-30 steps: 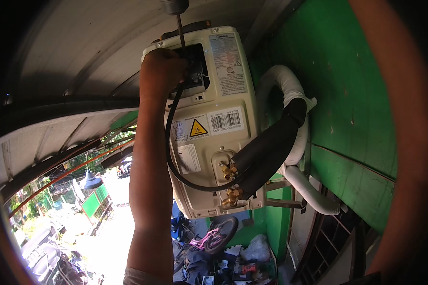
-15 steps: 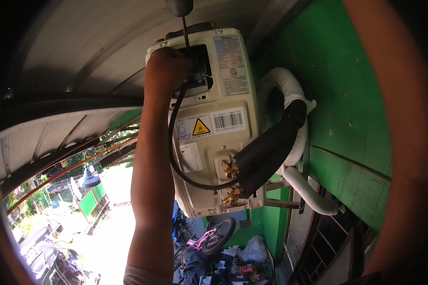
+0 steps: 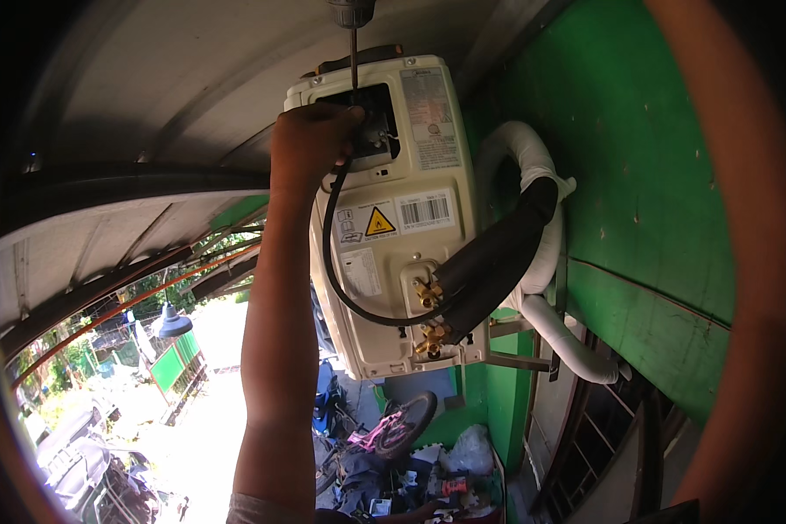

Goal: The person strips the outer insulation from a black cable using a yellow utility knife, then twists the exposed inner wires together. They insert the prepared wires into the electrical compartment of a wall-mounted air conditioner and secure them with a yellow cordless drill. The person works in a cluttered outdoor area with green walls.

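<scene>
A cream outdoor air-conditioner unit (image 3: 384,323) hangs ahead of me, with a dark wiring opening (image 3: 380,118) near its top. My left hand (image 3: 316,138) is at the left side of that opening. Its fingers are closed around a black cable (image 3: 329,253), which loops down from them toward the brass valves (image 3: 430,293). From the top edge a screwdriver (image 3: 354,52) points down, its shaft reaching into the opening. Where its tip sits is hard to tell. My right forearm (image 3: 716,175) rises blurred along the right rim; the right hand itself is outside the picture.
Thick black-wrapped pipes (image 3: 498,262) join a white-wrapped hose (image 3: 537,157) beside a green wall (image 3: 620,175). Metal roofing (image 3: 192,79) lies close overhead. Below are a pink bicycle (image 3: 389,432), a clear plastic bag (image 3: 470,450) and assorted clutter. A hanging lamp (image 3: 175,323) is at left.
The view has shifted slightly, so the unit appears a little further right. My left hand has turned at the opening, and its thumb now shows. The screwdriver still points into the opening.
</scene>
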A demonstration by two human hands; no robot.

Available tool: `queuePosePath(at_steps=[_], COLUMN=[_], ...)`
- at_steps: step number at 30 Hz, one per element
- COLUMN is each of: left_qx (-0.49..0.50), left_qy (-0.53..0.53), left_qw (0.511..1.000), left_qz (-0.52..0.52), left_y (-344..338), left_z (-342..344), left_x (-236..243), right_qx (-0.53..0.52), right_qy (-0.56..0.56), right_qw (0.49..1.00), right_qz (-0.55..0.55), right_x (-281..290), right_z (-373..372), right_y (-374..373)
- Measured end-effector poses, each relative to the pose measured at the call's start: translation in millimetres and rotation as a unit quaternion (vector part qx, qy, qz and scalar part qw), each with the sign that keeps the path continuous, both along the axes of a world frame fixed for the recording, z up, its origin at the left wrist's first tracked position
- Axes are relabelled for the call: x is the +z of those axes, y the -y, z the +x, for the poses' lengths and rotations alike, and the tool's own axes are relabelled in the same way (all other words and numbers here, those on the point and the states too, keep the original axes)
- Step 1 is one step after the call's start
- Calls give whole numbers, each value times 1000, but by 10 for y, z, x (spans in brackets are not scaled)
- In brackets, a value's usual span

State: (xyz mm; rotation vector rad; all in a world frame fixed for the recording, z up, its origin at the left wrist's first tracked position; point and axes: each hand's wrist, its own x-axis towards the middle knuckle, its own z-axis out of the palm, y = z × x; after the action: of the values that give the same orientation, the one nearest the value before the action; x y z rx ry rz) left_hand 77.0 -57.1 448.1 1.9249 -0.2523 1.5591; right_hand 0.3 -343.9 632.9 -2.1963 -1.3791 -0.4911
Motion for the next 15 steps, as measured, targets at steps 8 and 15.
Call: queuePosePath(at_steps=[8, 15], left_qx=[41, -15], left_qy=[11, 117], left_qw=[999, 988], left_qz=[-31, -96], left_y=[1, 22], left_z=[-7, 146], left_x=[-76, -183], right_qx=[34, 24], right_qy=[-28, -16], right_qw=[999, 999], right_qz=[23, 29], right_x=[-82, -155], right_z=[27, -36], right_y=[45, 24])
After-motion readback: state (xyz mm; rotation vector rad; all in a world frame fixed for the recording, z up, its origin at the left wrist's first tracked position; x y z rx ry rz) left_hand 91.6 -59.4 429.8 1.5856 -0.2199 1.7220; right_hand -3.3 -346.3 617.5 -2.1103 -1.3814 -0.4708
